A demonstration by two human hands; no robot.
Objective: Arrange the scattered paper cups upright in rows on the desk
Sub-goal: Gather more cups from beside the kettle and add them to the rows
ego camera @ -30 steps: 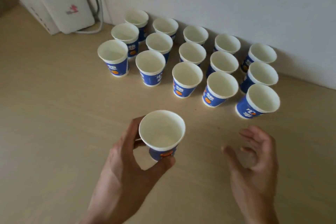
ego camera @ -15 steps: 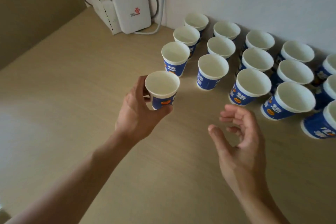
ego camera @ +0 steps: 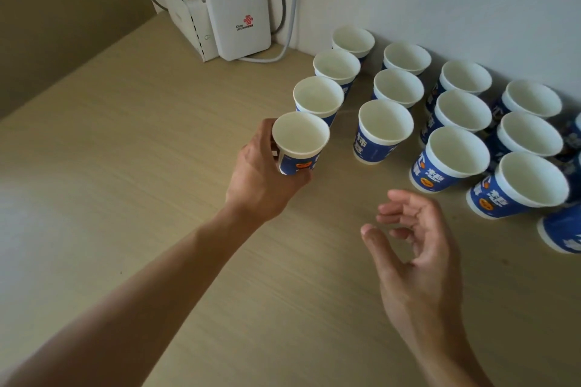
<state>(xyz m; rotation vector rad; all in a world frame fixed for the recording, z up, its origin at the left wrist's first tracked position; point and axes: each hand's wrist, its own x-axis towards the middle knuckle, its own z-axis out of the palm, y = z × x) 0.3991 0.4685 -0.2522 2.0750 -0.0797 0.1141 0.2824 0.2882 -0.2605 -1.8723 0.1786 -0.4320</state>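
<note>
Several blue-and-white paper cups stand upright in rows (ego camera: 446, 110) along the white wall on the wooden desk (ego camera: 132, 141). My left hand (ego camera: 261, 179) grips one more upright paper cup (ego camera: 298, 144) by its lower body, right in front of the leftmost column's nearest cup (ego camera: 317, 100). Whether its base touches the desk is hidden by my fingers. My right hand (ego camera: 412, 248) hovers above the desk, fingers curled and apart, holding nothing, just in front of the front row's cups (ego camera: 383, 129).
Two white router boxes (ego camera: 239, 22) with several cables lean against the wall at the back left corner. The desk's left edge runs diagonally past them. Another cup (ego camera: 562, 229) is cut off at the right edge.
My left hand has carried the cup forward and left, up to the front of the leftmost column. My right hand has stayed open, hovering over the desk.
</note>
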